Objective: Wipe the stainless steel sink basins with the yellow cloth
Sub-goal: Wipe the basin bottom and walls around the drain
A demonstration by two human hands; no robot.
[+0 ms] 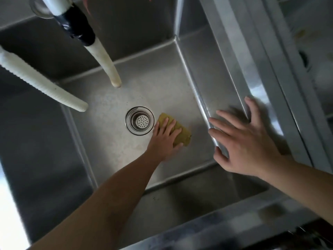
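I look down into a deep stainless steel sink basin. On its floor, just right of the round drain strainer, lies the folded yellow cloth. My left hand presses flat on the cloth with straight, spread fingers. My right hand hovers by the basin's right wall and rim with its fingers spread, holding nothing.
A white faucet hose with a black band hangs over the basin's middle. A ribbed white hose juts in from the left. A steel divider runs along the right, with a second basin beyond it.
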